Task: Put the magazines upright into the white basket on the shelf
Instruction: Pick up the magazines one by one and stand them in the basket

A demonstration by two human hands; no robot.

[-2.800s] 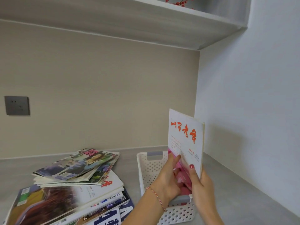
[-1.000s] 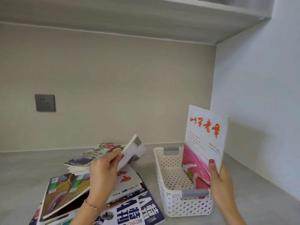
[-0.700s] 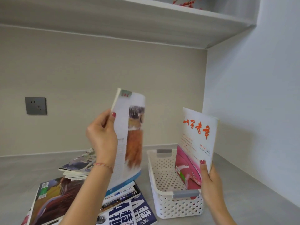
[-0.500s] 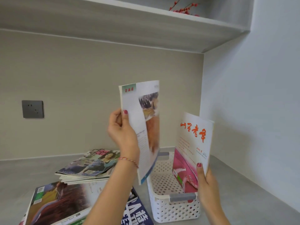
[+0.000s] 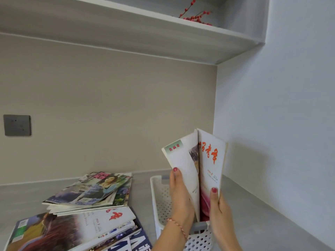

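Since half a second earlier, the second magazine had come down from mid-air and swung in against the first magazine, their top edges meeting above the white basket. The left hand held a closed grip on the second magazine's near cover, thumb on its face. The right hand kept a closed grip on the first magazine, which stood upright with its lower edge down inside the basket. Whether the second magazine's bottom edge had reached the basket floor could not be told, as the hands hid it.

As a judgement, the task was at an early stage: one magazine was in place but still propped by hand, and a second was about to settle beside it. The rest lay flat, well to the left of the basket: a fanned stack at the back and a larger pile nearer the camera, several issues deep. All of those still had to go in.

The basket sat on the grey surface, near the corner where the side wall met the back panel.
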